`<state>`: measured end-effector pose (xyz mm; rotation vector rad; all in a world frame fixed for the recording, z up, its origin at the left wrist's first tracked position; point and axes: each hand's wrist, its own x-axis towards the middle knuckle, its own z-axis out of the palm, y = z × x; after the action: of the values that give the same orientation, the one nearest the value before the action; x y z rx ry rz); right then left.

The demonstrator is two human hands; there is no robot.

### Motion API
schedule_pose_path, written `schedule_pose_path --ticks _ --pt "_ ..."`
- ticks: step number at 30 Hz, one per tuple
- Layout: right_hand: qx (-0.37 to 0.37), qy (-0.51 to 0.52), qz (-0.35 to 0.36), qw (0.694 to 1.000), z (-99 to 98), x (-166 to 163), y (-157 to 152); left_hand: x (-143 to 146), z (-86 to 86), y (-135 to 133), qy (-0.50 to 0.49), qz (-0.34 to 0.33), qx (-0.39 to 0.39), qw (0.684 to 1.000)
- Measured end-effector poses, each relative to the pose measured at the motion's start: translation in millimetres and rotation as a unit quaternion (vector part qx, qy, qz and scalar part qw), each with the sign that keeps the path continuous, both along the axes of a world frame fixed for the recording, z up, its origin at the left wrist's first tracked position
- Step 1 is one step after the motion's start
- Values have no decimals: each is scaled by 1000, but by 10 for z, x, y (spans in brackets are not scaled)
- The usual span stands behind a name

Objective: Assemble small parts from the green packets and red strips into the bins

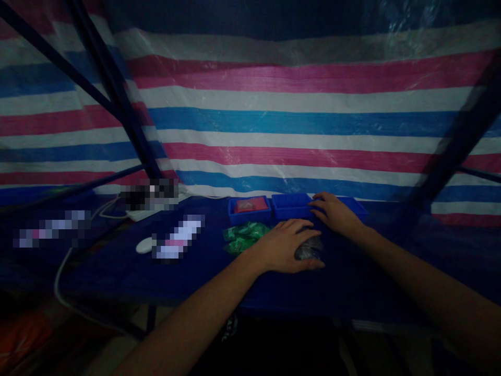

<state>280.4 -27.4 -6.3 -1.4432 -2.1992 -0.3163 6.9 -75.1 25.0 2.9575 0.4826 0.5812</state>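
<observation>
My left hand (287,245) is open over the table, fingers spread above a dark, shiny plastic packet (311,248). Whether it presses on the packet cannot be made out. Green plastic packets (246,237) lie just left of this hand. My right hand (336,213) reaches to the middle blue tray (289,209), its fingers apart and at the tray's right end. Behind that hand, a further blue tray (354,206) is partly hidden. On the left, another blue tray (230,213) holds a red packet (250,204).
A white round object (146,245) lies on the blue table (188,282) at the left. Farther back is a white power strip (156,208) with cables. Dark metal poles (113,94) frame a striped plastic sheet (293,120). Some objects are pixelated.
</observation>
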Motion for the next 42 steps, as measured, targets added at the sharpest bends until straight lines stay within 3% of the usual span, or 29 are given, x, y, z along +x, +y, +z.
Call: schedule_pose_path --ticks 5,9,14,18,23,35,42 --pt "9 40 -12 999 32 26 -100 -123 172 124 -74 29 21 997" --pt "-30 41 -6 999 26 95 -143 -421 253 480 -101 161 46 981" --pt "-37 10 24 999 4 168 -43 -847 127 964 -51 299 46 952" --pt "-36 -13 29 999 1 165 40 -990 -6 1153 -5 309 -1 951" --pt "-30 -21 25 999 -3 141 47 -993 -65 1201 -12 288 13 957" --pt "-37 -28 60 997 16 79 -23 -937 -33 1146 -20 248 5 969" --pt "-53 -8 40 998 -5 100 -31 -893 46 1015 -33 300 35 953"
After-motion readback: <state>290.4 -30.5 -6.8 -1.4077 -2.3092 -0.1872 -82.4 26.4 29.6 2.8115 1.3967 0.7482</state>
